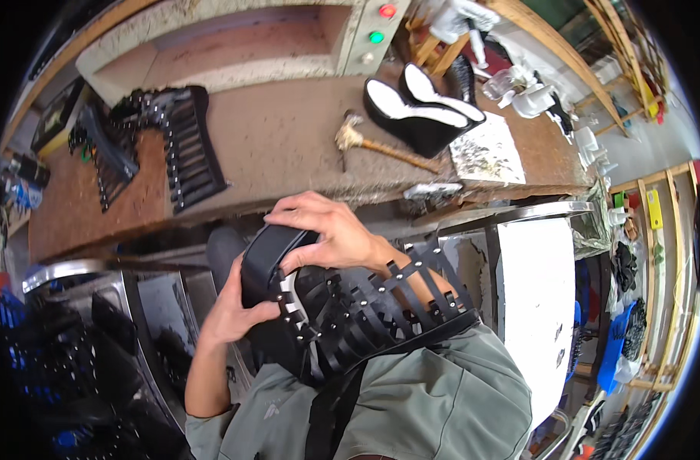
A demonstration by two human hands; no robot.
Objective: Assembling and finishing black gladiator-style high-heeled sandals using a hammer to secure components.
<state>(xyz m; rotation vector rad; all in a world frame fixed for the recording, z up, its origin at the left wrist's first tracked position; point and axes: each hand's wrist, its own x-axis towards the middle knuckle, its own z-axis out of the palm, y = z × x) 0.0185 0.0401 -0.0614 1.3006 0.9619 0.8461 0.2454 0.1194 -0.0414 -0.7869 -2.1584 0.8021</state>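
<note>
We're watching a black boot [342, 310] sitting mid-frame, its thick end [264, 264] pointing up and left. Our left hand [236, 310] is clasping that end's left side, thumb parted from fingers; our right hand [331, 234] is arching half-open over its top, gripping too. We're judging that end stiff, the surest hold; the studded straps [374, 318] are looking floppy, easily snagged. Beyond, on the bench [281, 138], a hammer [388, 149] is lying top centre, wedges [423, 119] standing just right.

Bench [273, 146]: stretching crosswise, brown
Cabinet [243, 55]: standing along the bench's far edge
Wooden rack [661, 175]: rising beyond the right edge
Wall [667, 146]: showing pale
</note>
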